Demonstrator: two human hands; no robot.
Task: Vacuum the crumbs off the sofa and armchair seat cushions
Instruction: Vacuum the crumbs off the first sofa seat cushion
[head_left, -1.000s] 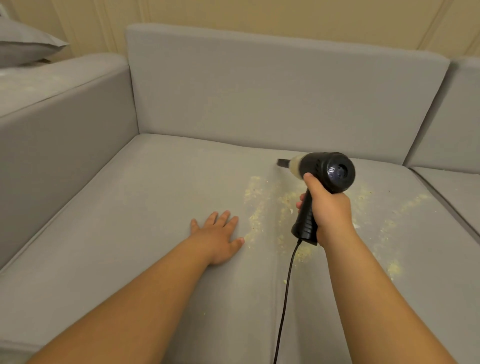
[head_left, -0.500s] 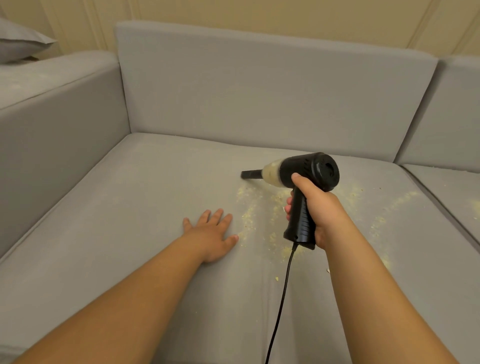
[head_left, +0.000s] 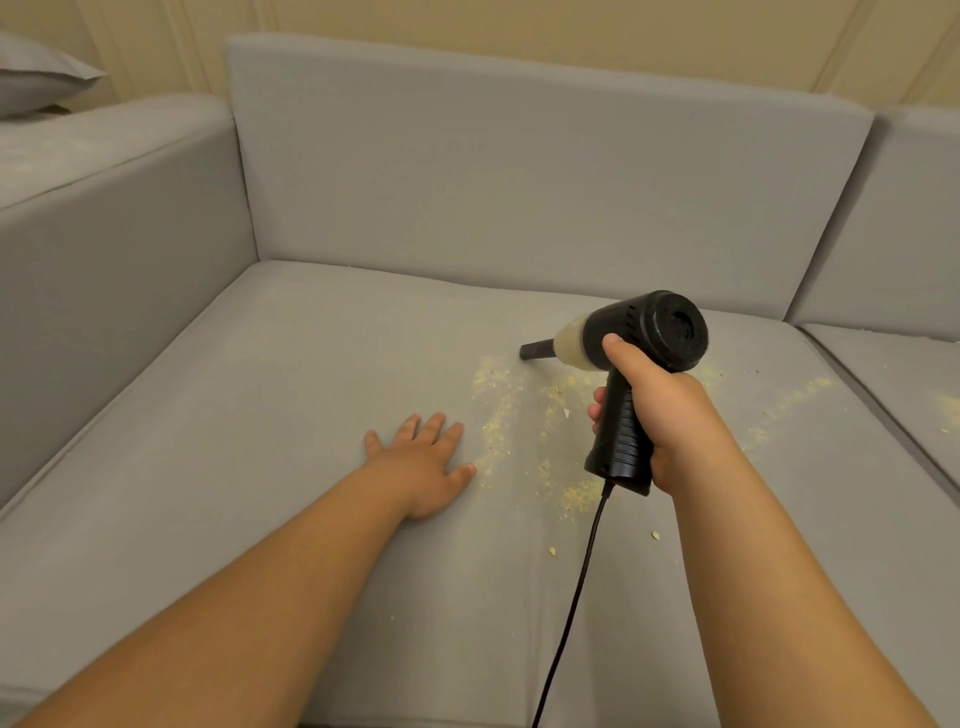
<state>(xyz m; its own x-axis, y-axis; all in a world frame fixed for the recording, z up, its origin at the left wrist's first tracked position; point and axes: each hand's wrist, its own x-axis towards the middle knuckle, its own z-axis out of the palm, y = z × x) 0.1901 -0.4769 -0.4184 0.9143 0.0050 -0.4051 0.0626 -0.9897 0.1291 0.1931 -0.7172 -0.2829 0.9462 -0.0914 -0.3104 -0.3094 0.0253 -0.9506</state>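
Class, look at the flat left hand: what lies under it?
Under the left hand only the grey seat cushion shows; crumbs begin beside its thumb. Any beneath the palm are covered.

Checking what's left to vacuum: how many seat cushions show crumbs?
2: the seat cushion under both hands, and the neighbouring cushion at right, only partly in view.

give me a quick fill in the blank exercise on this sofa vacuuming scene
1. The right hand grips the handheld vacuum by its ____.
2. The left hand rests ____ on the seat cushion.
3. The crumbs lie to the ____ of the left hand.

Missing words: handle; flat; right
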